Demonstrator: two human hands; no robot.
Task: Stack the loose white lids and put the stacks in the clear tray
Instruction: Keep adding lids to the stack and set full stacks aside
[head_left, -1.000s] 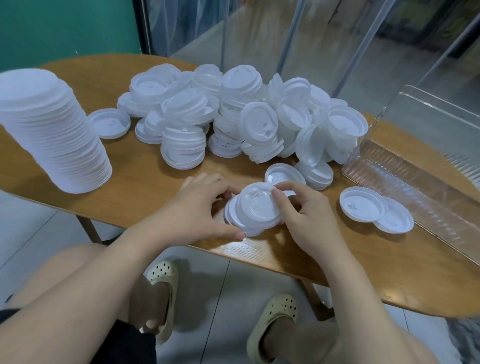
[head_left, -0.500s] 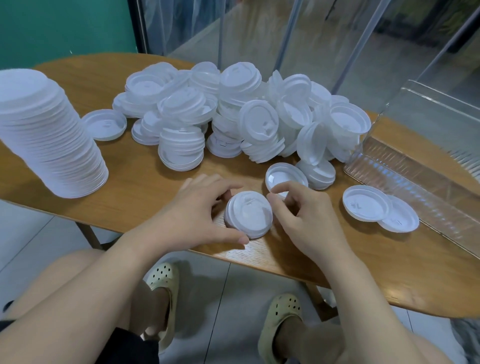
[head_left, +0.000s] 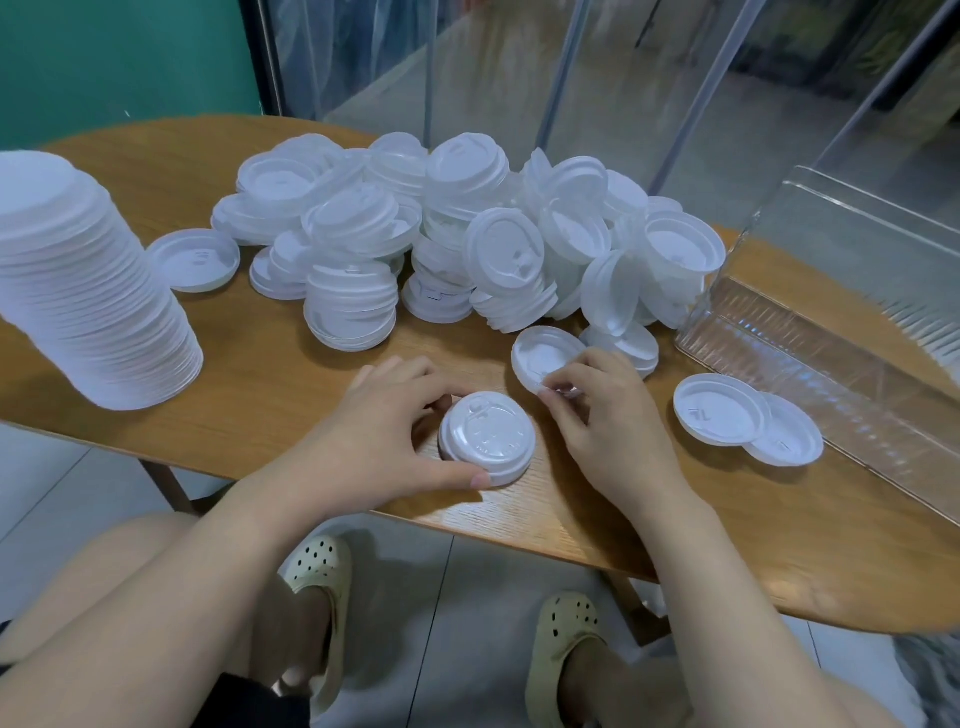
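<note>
Head view: left hand still cups the short lid stack near the table edge; right hand has left the stack, now pinching an upturned lid beside it; clear tray at right

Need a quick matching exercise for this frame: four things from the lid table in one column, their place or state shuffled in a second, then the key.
Things
1. tall stack of lids
2. small stack of lids
3. clear tray
4. upturned lid

Place or state
A. pinched at its near rim by the right hand, tilted
B. far left of the table, untouched
C. right side of the table, no lids seen in it
D. near table edge, dome side up, left hand curled round it

Pairs: 1-B, 2-D, 3-C, 4-A
</note>
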